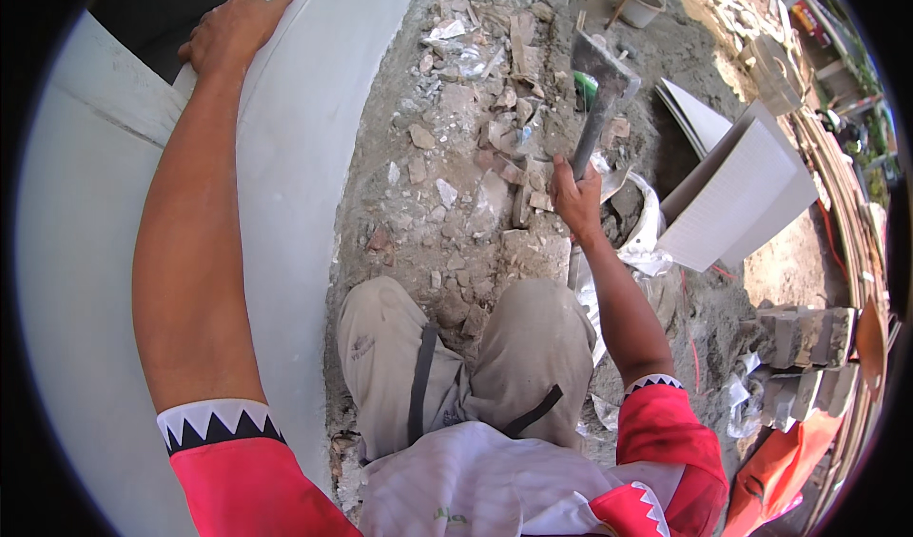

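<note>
Grips tool (609, 69) in right hand (576, 199) | rests left hand (238, 28), spread wide, on wall's (295, 175) edge | looks partway: rubble (456, 137) broken loose, yet to clear

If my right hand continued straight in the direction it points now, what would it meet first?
Probably the rubble ahead of the right hand, though how high the hand is above it is unclear.
</note>
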Demonstrator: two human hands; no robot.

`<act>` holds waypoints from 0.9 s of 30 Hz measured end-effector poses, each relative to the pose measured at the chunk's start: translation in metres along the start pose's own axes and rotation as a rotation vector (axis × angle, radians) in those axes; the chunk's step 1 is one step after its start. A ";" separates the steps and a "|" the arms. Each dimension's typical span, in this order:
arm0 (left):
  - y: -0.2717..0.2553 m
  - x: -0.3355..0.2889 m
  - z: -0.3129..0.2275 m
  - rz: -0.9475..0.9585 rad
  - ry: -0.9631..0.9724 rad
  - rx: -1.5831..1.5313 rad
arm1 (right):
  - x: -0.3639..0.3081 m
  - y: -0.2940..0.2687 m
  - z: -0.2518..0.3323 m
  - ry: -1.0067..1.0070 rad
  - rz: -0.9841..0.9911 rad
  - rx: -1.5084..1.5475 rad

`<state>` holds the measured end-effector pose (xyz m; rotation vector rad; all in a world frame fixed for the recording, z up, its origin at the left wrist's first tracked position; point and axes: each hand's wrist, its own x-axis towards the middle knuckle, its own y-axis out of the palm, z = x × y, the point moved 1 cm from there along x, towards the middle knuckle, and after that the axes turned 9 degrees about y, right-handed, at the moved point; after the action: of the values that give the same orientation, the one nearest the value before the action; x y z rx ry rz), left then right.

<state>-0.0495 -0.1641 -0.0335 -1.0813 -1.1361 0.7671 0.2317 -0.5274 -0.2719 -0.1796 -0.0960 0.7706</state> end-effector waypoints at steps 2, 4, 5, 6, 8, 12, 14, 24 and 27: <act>0.002 -0.001 0.001 0.003 0.003 -0.041 | -0.021 0.011 -0.070 0.211 -0.033 -0.140; 0.004 0.000 0.001 -0.009 0.011 -0.027 | -0.052 0.014 -0.136 0.554 0.160 -0.619; 0.004 0.003 0.000 -0.017 0.020 -0.017 | -0.064 0.013 -0.161 0.603 0.332 -0.960; 0.004 0.005 0.000 -0.027 0.023 -0.032 | -0.075 0.017 -0.179 0.514 0.335 -0.948; 0.005 0.005 0.003 -0.008 0.030 -0.036 | -0.098 0.019 -0.196 0.550 0.273 -0.695; -0.003 0.001 -0.002 -0.006 0.022 -0.014 | -0.144 0.011 -0.188 0.667 0.263 -0.610; -0.014 -0.010 -0.009 -0.016 0.031 -0.026 | -0.168 0.001 -0.182 0.656 0.264 -0.620; -0.055 -0.046 -0.043 0.024 -0.041 -0.049 | -0.199 -0.050 -0.235 0.170 0.261 -0.901; -0.049 -0.041 -0.041 0.006 -0.021 -0.027 | -0.192 -0.055 -0.242 0.197 0.405 -0.959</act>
<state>-0.0237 -0.2284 -0.0030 -1.1017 -1.1645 0.7707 0.1694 -0.7311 -0.5024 -1.2120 -0.2429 1.0566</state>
